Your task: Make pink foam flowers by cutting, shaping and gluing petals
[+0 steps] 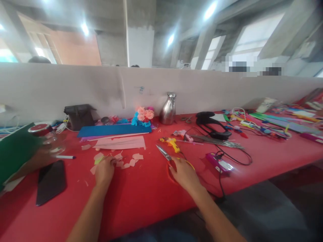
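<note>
My left hand (104, 170) rests on the red table (141, 198), fingers curled and pinched among several small pink paper scraps (126, 162); what it pinches is too small to name. My right hand (183, 173) lies over the red handles of a pair of scissors (165, 155), whose metal blades point away to the upper left. Its fingers seem wrapped round the handles.
A black phone (51, 180) lies left. Pink sheets (121, 143) and blue sheets (113, 130), paper flowers (144, 116), a steel jug (168, 109), a yellow glue gun (173, 144), black cables (214, 129) and craft clutter sit further back. A grey partition (161, 87) bounds the table.
</note>
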A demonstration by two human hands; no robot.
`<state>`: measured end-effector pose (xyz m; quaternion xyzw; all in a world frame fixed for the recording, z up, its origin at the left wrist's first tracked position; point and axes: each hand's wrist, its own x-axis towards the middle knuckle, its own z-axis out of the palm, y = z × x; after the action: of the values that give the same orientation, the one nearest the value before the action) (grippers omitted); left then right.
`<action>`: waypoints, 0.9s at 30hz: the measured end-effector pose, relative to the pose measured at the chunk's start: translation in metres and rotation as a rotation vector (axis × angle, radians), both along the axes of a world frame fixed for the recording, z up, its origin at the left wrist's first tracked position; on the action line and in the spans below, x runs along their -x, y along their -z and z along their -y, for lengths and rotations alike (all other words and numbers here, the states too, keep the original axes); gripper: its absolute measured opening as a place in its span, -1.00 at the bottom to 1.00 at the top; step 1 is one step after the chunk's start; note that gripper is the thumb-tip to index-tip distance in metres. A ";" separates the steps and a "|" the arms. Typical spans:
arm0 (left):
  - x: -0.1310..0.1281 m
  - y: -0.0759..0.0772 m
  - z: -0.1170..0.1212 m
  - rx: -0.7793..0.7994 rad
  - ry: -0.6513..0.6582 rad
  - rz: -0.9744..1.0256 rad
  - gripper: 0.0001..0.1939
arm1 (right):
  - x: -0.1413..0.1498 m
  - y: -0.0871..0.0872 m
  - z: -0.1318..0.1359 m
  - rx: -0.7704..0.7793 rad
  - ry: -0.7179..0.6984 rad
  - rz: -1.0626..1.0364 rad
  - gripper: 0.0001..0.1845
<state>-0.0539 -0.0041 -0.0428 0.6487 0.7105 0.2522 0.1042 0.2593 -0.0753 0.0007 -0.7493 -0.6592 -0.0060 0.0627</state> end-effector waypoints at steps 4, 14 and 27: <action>0.002 -0.002 0.001 0.000 -0.053 -0.031 -0.70 | 0.006 0.006 0.008 -0.063 0.027 0.077 -0.59; -0.002 -0.012 0.006 0.037 -0.187 0.096 -0.74 | 0.029 -0.006 0.004 -0.219 -0.070 0.053 -0.70; 0.009 0.009 0.000 -0.127 -0.212 0.719 -0.87 | 0.103 -0.031 -0.146 -0.412 0.033 -0.299 -0.55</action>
<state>-0.0627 -0.0037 -0.0515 0.4466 0.6748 0.5166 0.2799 0.1566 0.0704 0.0318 -0.7239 -0.6151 -0.0303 0.3110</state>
